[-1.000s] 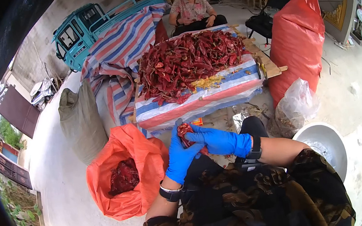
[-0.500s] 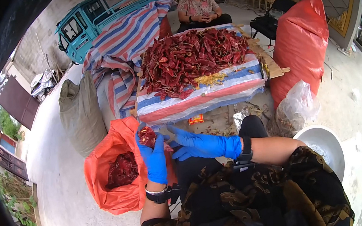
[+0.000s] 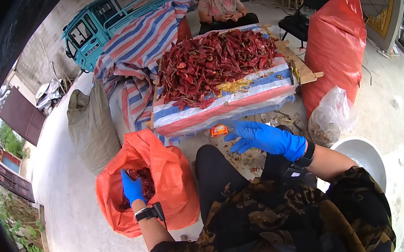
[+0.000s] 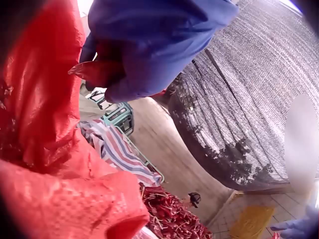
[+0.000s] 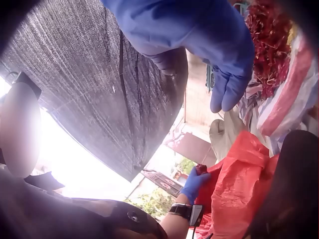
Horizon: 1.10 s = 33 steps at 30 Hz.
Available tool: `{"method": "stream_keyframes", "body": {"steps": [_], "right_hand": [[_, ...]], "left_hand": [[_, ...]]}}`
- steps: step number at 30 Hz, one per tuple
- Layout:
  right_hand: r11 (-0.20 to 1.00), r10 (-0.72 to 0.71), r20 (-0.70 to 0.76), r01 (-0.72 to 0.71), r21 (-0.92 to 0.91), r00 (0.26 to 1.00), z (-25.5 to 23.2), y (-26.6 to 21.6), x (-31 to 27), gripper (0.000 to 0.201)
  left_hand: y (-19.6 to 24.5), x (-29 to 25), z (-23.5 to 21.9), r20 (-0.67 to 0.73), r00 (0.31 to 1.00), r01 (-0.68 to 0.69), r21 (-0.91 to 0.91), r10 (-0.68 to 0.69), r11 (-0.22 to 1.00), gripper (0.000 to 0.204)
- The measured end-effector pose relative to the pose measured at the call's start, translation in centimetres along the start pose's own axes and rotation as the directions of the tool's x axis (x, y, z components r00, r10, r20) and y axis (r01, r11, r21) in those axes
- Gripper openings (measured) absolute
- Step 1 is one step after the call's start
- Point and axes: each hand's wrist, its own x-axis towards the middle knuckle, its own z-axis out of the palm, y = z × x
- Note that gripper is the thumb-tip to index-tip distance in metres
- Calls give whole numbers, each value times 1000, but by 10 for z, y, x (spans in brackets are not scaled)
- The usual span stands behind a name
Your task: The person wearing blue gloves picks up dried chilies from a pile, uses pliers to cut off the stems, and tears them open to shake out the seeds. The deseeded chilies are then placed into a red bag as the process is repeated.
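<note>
A pale concrete floor (image 3: 66,168) runs under everything, with a blue truck (image 3: 95,33) at the back. Dried red peppers (image 3: 214,64) lie heaped on the striped-sheeted desk (image 3: 230,110), a seated person (image 3: 221,7) beyond it. A bulging red sack (image 3: 336,46) stands to its right, a drab sack (image 3: 92,132) to its left. Nearer, the open orange sack (image 3: 176,184) holds more peppers (dark down inside); the left hand (image 3: 132,187) reaches into its mouth, fingers clamped on some. The right hand (image 3: 269,140) hangs above the floor, fingers loosely apart, near a little red box (image 3: 218,130).
</note>
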Motion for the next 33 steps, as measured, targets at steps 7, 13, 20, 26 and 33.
{"method": "stream_keyframes", "body": {"steps": [7, 13, 20, 26, 33], "right_hand": [[990, -65, -60, 57, -132, 996, -14, -32, -29, 55], [976, -202, -224, 176, -131, 953, -34, -74, -64, 56], [856, -510, -358, 422, -297, 782, -43, -122, -108, 60], [628, -726, -374, 335, -703, 577, -16, -141, -121, 63], [388, -874, -248, 293, -874, 417, 5, -151, -129, 56]], "left_hand": [[-47, -3, 36, 241, 950, 141, 246, -201, 959, 77], [-2, -5, -2, 179, 979, 103, -18, -98, 995, 73], [43, -2, -30, 50, 998, 0, -487, 28, 873, 55], [102, -11, -59, -58, 976, -196, -639, 208, 744, 46], [119, -17, -59, -42, 967, -216, -659, 252, 720, 42]]}}
